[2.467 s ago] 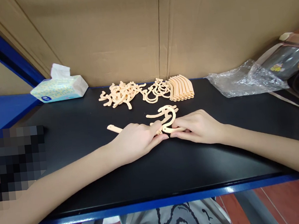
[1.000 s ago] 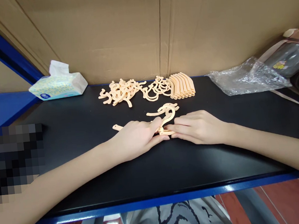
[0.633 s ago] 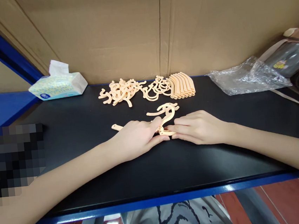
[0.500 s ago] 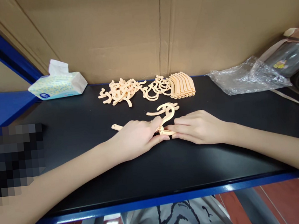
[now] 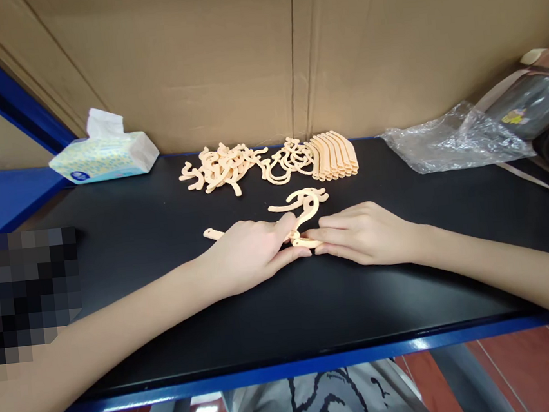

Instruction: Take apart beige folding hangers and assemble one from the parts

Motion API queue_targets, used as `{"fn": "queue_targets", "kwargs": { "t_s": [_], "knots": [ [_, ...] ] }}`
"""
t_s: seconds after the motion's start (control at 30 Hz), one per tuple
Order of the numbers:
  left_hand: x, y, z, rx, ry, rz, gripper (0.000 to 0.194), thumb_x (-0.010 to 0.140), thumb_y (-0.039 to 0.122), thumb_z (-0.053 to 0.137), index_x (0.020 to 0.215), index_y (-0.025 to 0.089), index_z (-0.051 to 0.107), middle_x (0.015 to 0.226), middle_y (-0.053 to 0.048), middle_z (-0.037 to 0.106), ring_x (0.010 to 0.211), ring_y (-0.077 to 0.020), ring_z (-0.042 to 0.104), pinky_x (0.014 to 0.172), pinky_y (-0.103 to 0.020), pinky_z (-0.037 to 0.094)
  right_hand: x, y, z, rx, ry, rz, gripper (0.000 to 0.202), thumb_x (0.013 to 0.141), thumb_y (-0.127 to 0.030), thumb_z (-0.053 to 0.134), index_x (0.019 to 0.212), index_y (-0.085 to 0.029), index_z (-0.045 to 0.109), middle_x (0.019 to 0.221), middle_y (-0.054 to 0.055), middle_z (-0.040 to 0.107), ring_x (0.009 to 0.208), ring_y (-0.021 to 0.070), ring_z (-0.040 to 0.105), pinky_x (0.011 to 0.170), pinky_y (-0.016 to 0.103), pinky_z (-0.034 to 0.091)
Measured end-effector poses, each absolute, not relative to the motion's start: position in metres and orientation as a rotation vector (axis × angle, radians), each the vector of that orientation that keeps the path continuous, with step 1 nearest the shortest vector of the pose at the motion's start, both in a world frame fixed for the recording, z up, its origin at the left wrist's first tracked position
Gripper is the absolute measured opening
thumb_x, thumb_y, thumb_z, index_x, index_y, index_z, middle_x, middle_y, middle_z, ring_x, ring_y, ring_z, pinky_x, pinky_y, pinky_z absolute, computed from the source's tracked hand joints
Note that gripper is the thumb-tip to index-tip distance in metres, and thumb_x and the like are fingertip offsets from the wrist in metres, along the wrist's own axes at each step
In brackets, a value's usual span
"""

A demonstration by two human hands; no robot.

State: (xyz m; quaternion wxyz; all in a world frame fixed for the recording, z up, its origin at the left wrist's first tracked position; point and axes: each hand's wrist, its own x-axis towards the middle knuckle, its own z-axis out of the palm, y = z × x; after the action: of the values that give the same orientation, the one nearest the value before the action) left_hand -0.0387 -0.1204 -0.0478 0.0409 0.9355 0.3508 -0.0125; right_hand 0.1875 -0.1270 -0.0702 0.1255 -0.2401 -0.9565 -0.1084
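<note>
Low over the black table, both hands hold a peach plastic clothes hanger [image 5: 309, 210] whose curved hook points up and away. My left hand [image 5: 247, 254] is closed around its middle, with the thumb near the hook's base. One hanger arm [image 5: 212, 234] sticks out to the left beyond that hand. My right hand [image 5: 369, 232] pinches the short hanger arm [image 5: 304, 243] on the right side. Fingers cover the joint in part. Just behind lie loose curved hanger pieces [image 5: 279, 208], apart from the hands.
At the back of the table [image 5: 276, 322] lie a pile of hanger parts [image 5: 225, 168], several hooks [image 5: 278, 170] and stacked hanger arms [image 5: 335, 156]. A tissue pack [image 5: 105, 157] stands back left. Crumpled clear plastic [image 5: 457, 143] and a bag [image 5: 531, 103] are at right. Cardboard [image 5: 168, 61] stands behind.
</note>
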Motion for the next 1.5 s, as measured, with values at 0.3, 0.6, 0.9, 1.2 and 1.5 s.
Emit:
{"fn": "queue_targets", "kwargs": {
  "t_s": [0.3,0.6,0.9,1.2,1.5],
  "knots": [
    [-0.0397,-0.1199,-0.0485,2.875,1.076,-0.038,0.031,0.095,0.047,0.032,0.099,0.018,0.042,0.069,0.0,0.061,0.059,-0.0196,0.06,0.049,-0.023,0.031,0.1871,-0.1267,-0.0701,-0.717,-2.798,-0.277,0.032,0.097,-0.031,0.033,0.112,-0.017,0.058,0.086,0.002,0.065,0.064,0.0115,0.057,0.057,0.025,0.037],
    [-0.0383,-0.1195,-0.0488,2.89,1.071,-0.043,0.033,0.094,0.048,0.032,0.101,0.018,0.043,0.067,0.0,0.06,0.057,-0.0186,0.058,0.049,-0.023,0.03,0.1862,-0.1273,-0.0682,-0.717,-2.801,-0.251,0.032,0.097,-0.03,0.033,0.113,-0.017,0.058,0.088,0.002,0.066,0.065,0.0122,0.057,0.059,0.026,0.038],
    [-0.0392,-0.1196,-0.0497,2.914,1.049,-0.035,0.034,0.094,0.049,0.033,0.101,0.018,0.045,0.07,0.0,0.062,0.06,-0.0188,0.06,0.049,-0.023,0.032,0.1858,-0.1266,-0.0673,-0.781,-2.836,-0.153,0.033,0.096,-0.034,0.034,0.112,-0.019,0.058,0.091,0.003,0.066,0.07,0.0141,0.058,0.064,0.027,0.039],
    [-0.0383,-0.12,-0.0486,2.909,1.07,-0.056,0.033,0.093,0.048,0.035,0.101,0.018,0.046,0.07,-0.001,0.063,0.061,-0.019,0.062,0.049,-0.023,0.032,0.1856,-0.1268,-0.0675,-0.786,-2.838,-0.137,0.032,0.095,-0.035,0.034,0.11,-0.019,0.058,0.094,0.003,0.066,0.071,0.0142,0.058,0.065,0.027,0.039],
    [-0.0395,-0.121,-0.0488,2.902,1.053,-0.015,0.031,0.093,0.047,0.037,0.097,0.018,0.046,0.07,0.0,0.062,0.058,-0.0175,0.059,0.049,-0.023,0.031,0.1856,-0.1264,-0.0677,-0.784,-2.838,-0.151,0.032,0.095,-0.035,0.035,0.11,-0.019,0.058,0.095,0.004,0.066,0.071,0.0144,0.058,0.065,0.028,0.039]
  ]
}}
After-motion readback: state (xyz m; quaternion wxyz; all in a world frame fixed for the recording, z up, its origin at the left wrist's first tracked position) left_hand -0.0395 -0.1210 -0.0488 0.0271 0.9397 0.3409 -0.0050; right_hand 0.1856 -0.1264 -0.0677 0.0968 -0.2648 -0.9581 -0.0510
